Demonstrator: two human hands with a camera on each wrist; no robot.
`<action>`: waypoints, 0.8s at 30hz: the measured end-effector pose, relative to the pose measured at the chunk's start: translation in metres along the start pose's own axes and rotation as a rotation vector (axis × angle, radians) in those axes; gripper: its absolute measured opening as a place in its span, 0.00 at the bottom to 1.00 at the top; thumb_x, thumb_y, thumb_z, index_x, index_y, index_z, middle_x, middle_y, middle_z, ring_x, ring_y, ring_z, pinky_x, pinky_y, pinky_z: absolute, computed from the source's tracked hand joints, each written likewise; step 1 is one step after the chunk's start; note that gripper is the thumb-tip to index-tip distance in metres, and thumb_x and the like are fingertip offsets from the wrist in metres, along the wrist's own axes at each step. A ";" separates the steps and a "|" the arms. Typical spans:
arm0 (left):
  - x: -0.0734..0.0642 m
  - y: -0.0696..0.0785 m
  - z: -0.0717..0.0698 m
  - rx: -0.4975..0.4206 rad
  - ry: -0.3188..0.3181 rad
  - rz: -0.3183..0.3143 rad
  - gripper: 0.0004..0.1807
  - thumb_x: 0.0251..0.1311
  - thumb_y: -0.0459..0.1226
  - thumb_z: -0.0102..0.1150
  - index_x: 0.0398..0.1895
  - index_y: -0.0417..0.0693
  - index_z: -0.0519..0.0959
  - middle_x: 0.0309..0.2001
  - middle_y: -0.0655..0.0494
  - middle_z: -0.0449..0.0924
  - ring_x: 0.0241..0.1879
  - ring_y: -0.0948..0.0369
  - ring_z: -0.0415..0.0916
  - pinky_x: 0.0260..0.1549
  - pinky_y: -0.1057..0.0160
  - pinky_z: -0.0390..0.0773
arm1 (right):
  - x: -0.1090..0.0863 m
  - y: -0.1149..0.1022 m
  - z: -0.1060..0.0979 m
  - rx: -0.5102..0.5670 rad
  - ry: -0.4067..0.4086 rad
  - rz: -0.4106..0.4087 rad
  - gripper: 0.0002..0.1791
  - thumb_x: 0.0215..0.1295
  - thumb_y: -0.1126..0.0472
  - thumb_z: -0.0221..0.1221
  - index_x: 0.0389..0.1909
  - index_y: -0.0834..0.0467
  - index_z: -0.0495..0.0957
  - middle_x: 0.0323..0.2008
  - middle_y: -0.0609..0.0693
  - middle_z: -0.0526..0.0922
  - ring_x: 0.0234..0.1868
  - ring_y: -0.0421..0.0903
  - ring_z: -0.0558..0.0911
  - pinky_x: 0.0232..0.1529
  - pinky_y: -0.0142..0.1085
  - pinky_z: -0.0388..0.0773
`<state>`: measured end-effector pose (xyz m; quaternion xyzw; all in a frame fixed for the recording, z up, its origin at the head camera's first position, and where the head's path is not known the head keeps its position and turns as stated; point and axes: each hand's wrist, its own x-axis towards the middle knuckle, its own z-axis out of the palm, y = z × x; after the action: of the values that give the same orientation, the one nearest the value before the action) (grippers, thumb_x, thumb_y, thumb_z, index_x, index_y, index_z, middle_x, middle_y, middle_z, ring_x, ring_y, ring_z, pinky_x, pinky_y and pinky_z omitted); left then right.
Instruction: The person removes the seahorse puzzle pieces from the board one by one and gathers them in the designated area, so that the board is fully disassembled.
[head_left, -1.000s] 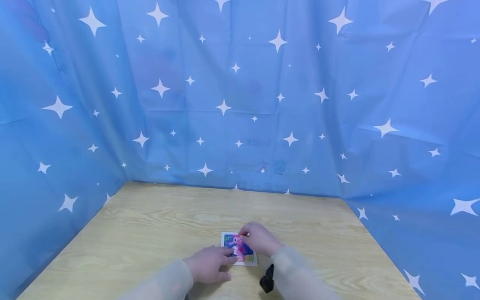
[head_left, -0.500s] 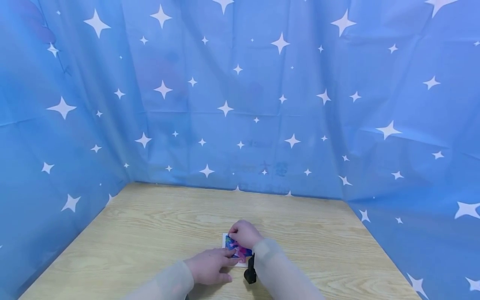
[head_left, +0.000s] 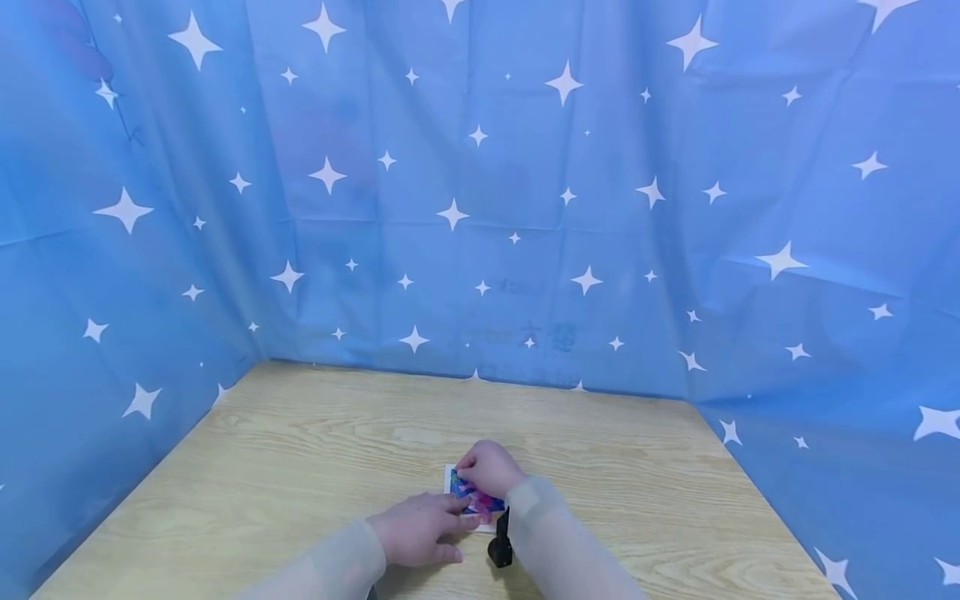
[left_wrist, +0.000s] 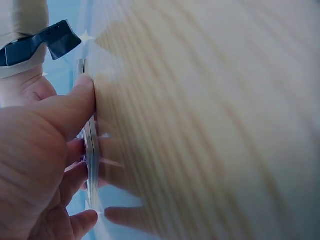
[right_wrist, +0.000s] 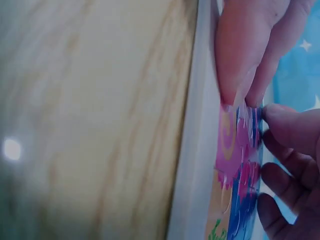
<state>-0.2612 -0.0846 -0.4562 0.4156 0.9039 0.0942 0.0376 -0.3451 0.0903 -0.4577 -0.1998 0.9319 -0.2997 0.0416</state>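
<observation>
A small jigsaw puzzle (head_left: 491, 504) with a pink seahorse on blue and a white border lies on the wooden table. In the right wrist view its seams show on the puzzle (right_wrist: 231, 155). The left hand (head_left: 423, 527) rests with extended fingers on the puzzle's lower left, thumb at its near side. Over the upper part reaches the right hand (head_left: 491, 469), fingertips bent down at the top left corner; whether they pinch a piece is hidden. From the left wrist the puzzle (left_wrist: 91, 145) appears edge-on in thin layers, beside the left hand (left_wrist: 35, 150).
The wooden table (head_left: 322, 442) surrounds the puzzle. A blue curtain (head_left: 480, 183) with white stars hangs behind it and at both sides. A black wrist camera (head_left: 500, 546) hangs under the right sleeve, close to the table.
The right hand has moved left across the puzzle's top to its upper left corner, then stayed there over the last half second. The left hand has hardly moved.
</observation>
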 end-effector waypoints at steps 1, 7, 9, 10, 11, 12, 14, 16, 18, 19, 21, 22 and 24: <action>0.000 0.000 -0.001 -0.005 -0.003 -0.003 0.29 0.63 0.52 0.57 0.67 0.60 0.70 0.68 0.52 0.66 0.65 0.57 0.64 0.61 0.53 0.68 | 0.000 0.000 0.000 0.002 -0.002 0.000 0.04 0.62 0.62 0.63 0.32 0.56 0.86 0.31 0.43 0.79 0.34 0.40 0.76 0.41 0.40 0.77; -0.001 0.001 -0.002 -0.007 0.002 -0.009 0.29 0.62 0.53 0.58 0.67 0.61 0.70 0.66 0.51 0.67 0.64 0.57 0.65 0.61 0.53 0.68 | 0.000 -0.003 0.000 0.029 -0.010 0.015 0.05 0.64 0.62 0.61 0.32 0.56 0.85 0.31 0.43 0.80 0.33 0.39 0.76 0.40 0.40 0.77; 0.000 0.001 -0.002 0.004 0.012 -0.001 0.29 0.62 0.53 0.58 0.66 0.60 0.71 0.67 0.51 0.67 0.64 0.58 0.65 0.62 0.54 0.67 | 0.000 -0.002 0.000 0.039 -0.010 0.018 0.05 0.64 0.63 0.61 0.32 0.56 0.85 0.31 0.43 0.80 0.32 0.39 0.76 0.39 0.40 0.77; 0.000 0.001 -0.001 0.009 0.015 0.001 0.29 0.62 0.53 0.58 0.66 0.60 0.71 0.67 0.51 0.66 0.65 0.58 0.65 0.62 0.54 0.67 | 0.000 -0.002 0.000 0.043 -0.010 0.019 0.05 0.64 0.63 0.61 0.32 0.56 0.85 0.31 0.43 0.80 0.32 0.39 0.76 0.39 0.39 0.77; 0.000 0.001 -0.001 0.017 0.017 0.005 0.29 0.62 0.53 0.58 0.66 0.60 0.72 0.67 0.52 0.67 0.65 0.58 0.65 0.62 0.54 0.67 | 0.000 -0.002 0.000 0.044 -0.010 0.020 0.05 0.64 0.63 0.61 0.32 0.56 0.85 0.31 0.43 0.80 0.32 0.39 0.76 0.39 0.39 0.77; 0.001 0.001 -0.001 0.018 0.015 0.004 0.29 0.61 0.53 0.58 0.66 0.60 0.72 0.67 0.52 0.66 0.65 0.58 0.64 0.62 0.54 0.67 | 0.000 -0.002 0.000 0.042 -0.009 0.020 0.05 0.64 0.63 0.61 0.32 0.56 0.85 0.31 0.43 0.80 0.32 0.39 0.76 0.40 0.39 0.77; 0.002 0.000 -0.001 0.018 0.008 0.001 0.29 0.61 0.53 0.58 0.65 0.60 0.72 0.67 0.53 0.67 0.65 0.59 0.64 0.62 0.54 0.67 | 0.001 -0.002 0.001 0.035 -0.006 0.014 0.05 0.64 0.63 0.61 0.32 0.56 0.85 0.31 0.43 0.80 0.33 0.39 0.76 0.40 0.40 0.77; 0.002 -0.001 -0.001 0.014 -0.001 -0.004 0.29 0.61 0.53 0.59 0.65 0.60 0.72 0.67 0.53 0.68 0.65 0.59 0.64 0.62 0.53 0.67 | 0.001 -0.004 0.001 0.022 -0.009 0.013 0.05 0.64 0.62 0.61 0.32 0.56 0.85 0.31 0.43 0.79 0.33 0.40 0.76 0.41 0.40 0.77; 0.002 -0.001 -0.001 0.012 -0.001 -0.005 0.29 0.61 0.53 0.59 0.65 0.60 0.72 0.66 0.54 0.69 0.65 0.59 0.65 0.62 0.53 0.67 | 0.001 -0.005 0.001 0.014 -0.011 0.012 0.05 0.64 0.62 0.61 0.31 0.56 0.84 0.31 0.43 0.78 0.34 0.41 0.75 0.41 0.40 0.76; 0.002 -0.002 -0.001 0.014 0.002 -0.002 0.29 0.61 0.53 0.59 0.66 0.60 0.72 0.66 0.54 0.69 0.65 0.59 0.65 0.62 0.53 0.67 | 0.001 -0.006 0.002 0.017 -0.012 0.015 0.04 0.64 0.62 0.61 0.31 0.56 0.84 0.31 0.44 0.78 0.34 0.41 0.75 0.40 0.41 0.76; 0.001 -0.002 0.000 0.015 0.010 0.005 0.29 0.61 0.52 0.59 0.66 0.60 0.72 0.65 0.53 0.69 0.65 0.58 0.65 0.61 0.54 0.68 | 0.001 -0.006 0.003 0.028 -0.013 0.031 0.03 0.64 0.63 0.61 0.31 0.56 0.82 0.31 0.44 0.78 0.34 0.42 0.74 0.40 0.41 0.76; 0.001 -0.002 0.000 0.017 0.015 0.011 0.29 0.61 0.52 0.59 0.66 0.59 0.72 0.65 0.53 0.70 0.65 0.58 0.65 0.61 0.54 0.68 | 0.001 -0.006 0.003 0.036 -0.011 0.042 0.03 0.64 0.62 0.61 0.32 0.56 0.82 0.31 0.44 0.77 0.34 0.42 0.74 0.40 0.41 0.75; 0.002 -0.002 -0.001 0.010 0.018 0.016 0.29 0.61 0.52 0.59 0.66 0.60 0.72 0.66 0.53 0.69 0.65 0.58 0.65 0.61 0.53 0.68 | 0.001 -0.006 0.004 0.055 -0.004 0.059 0.03 0.64 0.62 0.61 0.32 0.56 0.82 0.30 0.44 0.78 0.34 0.42 0.75 0.40 0.41 0.76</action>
<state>-0.2639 -0.0845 -0.4560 0.4220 0.9014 0.0935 0.0266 -0.3428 0.0833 -0.4576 -0.1715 0.9287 -0.3237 0.0578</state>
